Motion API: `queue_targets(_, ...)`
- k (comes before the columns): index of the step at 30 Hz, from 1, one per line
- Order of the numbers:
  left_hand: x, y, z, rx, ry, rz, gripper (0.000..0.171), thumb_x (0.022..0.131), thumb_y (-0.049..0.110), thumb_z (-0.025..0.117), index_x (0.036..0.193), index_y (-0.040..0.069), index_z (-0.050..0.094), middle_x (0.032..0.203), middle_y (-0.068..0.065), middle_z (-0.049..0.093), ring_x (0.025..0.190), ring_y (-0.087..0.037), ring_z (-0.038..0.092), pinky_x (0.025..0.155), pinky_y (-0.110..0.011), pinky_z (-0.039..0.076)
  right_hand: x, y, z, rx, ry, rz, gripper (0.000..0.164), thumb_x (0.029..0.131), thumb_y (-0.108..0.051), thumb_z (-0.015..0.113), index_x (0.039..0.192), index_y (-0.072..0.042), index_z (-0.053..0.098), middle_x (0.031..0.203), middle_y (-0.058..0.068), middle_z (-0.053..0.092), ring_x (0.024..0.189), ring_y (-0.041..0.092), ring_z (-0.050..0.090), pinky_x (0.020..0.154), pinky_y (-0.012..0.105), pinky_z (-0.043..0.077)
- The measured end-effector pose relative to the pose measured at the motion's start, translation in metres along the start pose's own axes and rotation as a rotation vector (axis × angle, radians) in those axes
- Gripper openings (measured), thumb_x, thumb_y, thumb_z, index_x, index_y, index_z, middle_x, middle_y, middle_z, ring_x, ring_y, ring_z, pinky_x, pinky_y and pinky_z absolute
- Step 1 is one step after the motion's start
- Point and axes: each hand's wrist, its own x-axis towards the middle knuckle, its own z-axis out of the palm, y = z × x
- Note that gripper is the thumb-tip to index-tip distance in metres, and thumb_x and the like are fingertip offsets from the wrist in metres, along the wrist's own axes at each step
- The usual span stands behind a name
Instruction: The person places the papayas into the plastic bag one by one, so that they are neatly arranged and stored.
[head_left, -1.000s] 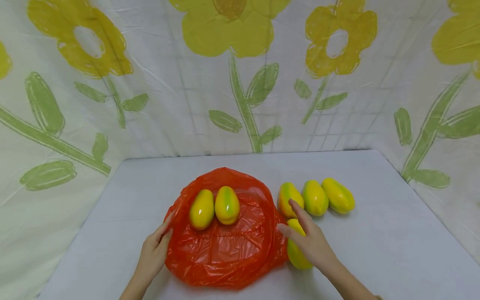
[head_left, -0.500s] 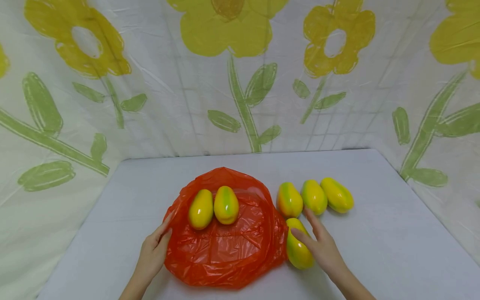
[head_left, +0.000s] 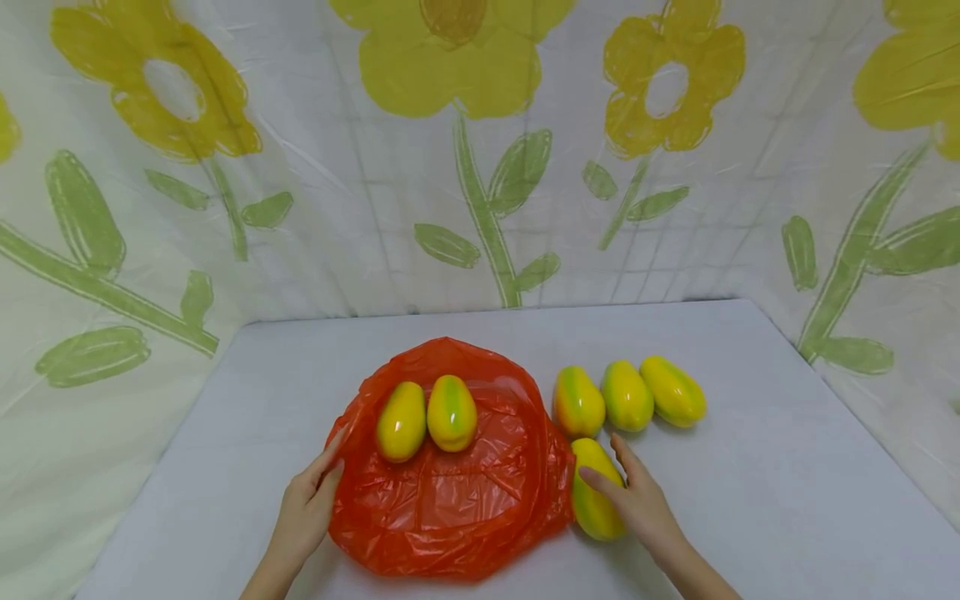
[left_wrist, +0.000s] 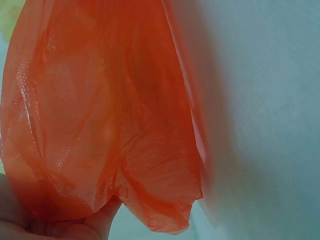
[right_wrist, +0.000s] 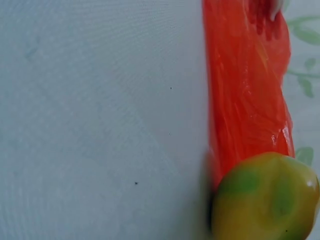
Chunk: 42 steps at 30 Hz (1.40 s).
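Note:
A red plastic bag (head_left: 480,500) lies spread wide, mouth up, with two yellow-green papayas inside: one on the left (head_left: 401,422) and one beside it (head_left: 453,412). My left hand (head_left: 306,504) holds the bag's left rim; in the left wrist view its fingers (left_wrist: 75,231) are partly covered by the draped plastic. Against the bag's right side lies another papaya (head_left: 596,500). My right hand (head_left: 645,504) is at its right side, thumb overlapping the fruit and fingers extended. The right wrist view shows a papaya (right_wrist: 265,200) next to the bag, without the hand.
Behind my right hand, three more papayas stand in a row: near (head_left: 579,402), middle (head_left: 628,396) and far right (head_left: 672,392). All lie on a white-covered table (head_left: 772,467). A flower-printed curtain (head_left: 322,208) hangs along the back and sides.
My right hand has moved right and slightly down, from over the bag's right edge to the right side of the nearest papaya. My left hand stays at the bag's rim.

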Motion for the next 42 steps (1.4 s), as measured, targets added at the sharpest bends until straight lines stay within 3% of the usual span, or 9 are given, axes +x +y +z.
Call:
queue_targets(1, 0.000, 0.000, 0.000, -0.001, 0.000, -0.002, 0.042, 0.101, 0.002, 0.045, 0.141, -0.009, 0.041, 0.142, -0.026, 0.043, 0.134, -0.041, 0.036, 0.106, -0.047, 0.029, 0.000, 0.001, 0.001, -0.004, 0.000, 0.007, 0.091, 0.091, -0.049, 0.061, 0.154, -0.001, 0.016, 0.155, 0.029, 0.020, 0.141, 0.049, 0.017, 0.108, 0.067, 0.020)
queue_targets(7, 0.000, 0.001, 0.000, 0.002, -0.002, -0.010, 0.042, 0.101, 0.002, 0.044, 0.141, -0.010, 0.040, 0.142, -0.029, 0.042, 0.134, -0.043, 0.036, 0.105, -0.051, 0.029, 0.002, 0.003, 0.005, -0.015, -0.016, 0.041, 0.094, 0.090, -0.051, 0.061, 0.154, 0.000, 0.015, 0.155, 0.029, 0.018, 0.140, 0.049, 0.019, 0.108, 0.068, 0.020)
queue_targets(11, -0.001, 0.002, 0.000, -0.006, 0.000, -0.007, 0.042, 0.101, 0.002, 0.044, 0.141, -0.009, 0.041, 0.142, -0.027, 0.042, 0.134, -0.042, 0.036, 0.106, -0.049, 0.028, 0.003, 0.004, 0.007, -0.021, -0.023, 0.055, 0.095, 0.090, -0.052, 0.061, 0.154, 0.001, 0.015, 0.155, 0.029, 0.018, 0.138, 0.049, 0.025, 0.107, 0.067, 0.025)
queue_targets(15, 0.000, 0.002, 0.000, -0.008, 0.006, -0.006, 0.042, 0.101, 0.002, 0.045, 0.141, -0.009, 0.042, 0.142, -0.026, 0.043, 0.134, -0.040, 0.036, 0.108, -0.038, 0.030, 0.004, 0.006, 0.009, -0.030, -0.022, 0.063, 0.095, 0.089, -0.052, 0.062, 0.153, 0.002, 0.016, 0.154, 0.030, 0.021, 0.134, 0.048, 0.031, 0.105, 0.067, 0.029)
queue_targets(19, 0.000, 0.001, 0.000, 0.000, 0.004, -0.001, 0.042, 0.101, 0.002, 0.044, 0.141, -0.009, 0.041, 0.142, -0.027, 0.043, 0.134, -0.042, 0.036, 0.107, -0.041, 0.031, 0.004, 0.007, 0.010, -0.038, -0.018, 0.063, 0.096, 0.089, -0.052, 0.062, 0.153, 0.003, 0.017, 0.152, 0.031, 0.025, 0.130, 0.046, 0.036, 0.104, 0.067, 0.031)
queue_targets(21, 0.000, 0.001, 0.000, -0.003, -0.001, 0.004, 0.042, 0.101, 0.001, 0.044, 0.141, -0.009, 0.040, 0.143, -0.027, 0.042, 0.134, -0.043, 0.036, 0.106, -0.050, 0.028, 0.004, 0.008, 0.010, -0.037, -0.017, 0.062, 0.096, 0.088, -0.053, 0.062, 0.153, 0.003, 0.017, 0.152, 0.031, 0.025, 0.129, 0.045, 0.036, 0.104, 0.066, 0.032)
queue_targets(42, 0.001, -0.001, 0.001, -0.006, -0.005, -0.009, 0.042, 0.101, 0.001, 0.044, 0.142, -0.010, 0.039, 0.142, -0.030, 0.041, 0.134, -0.045, 0.035, 0.105, -0.052, 0.029, 0.005, 0.012, 0.011, 0.012, -0.021, 0.067, 0.092, 0.090, -0.048, 0.063, 0.152, 0.002, 0.018, 0.150, 0.031, 0.028, 0.125, 0.043, 0.040, 0.102, 0.066, 0.033)
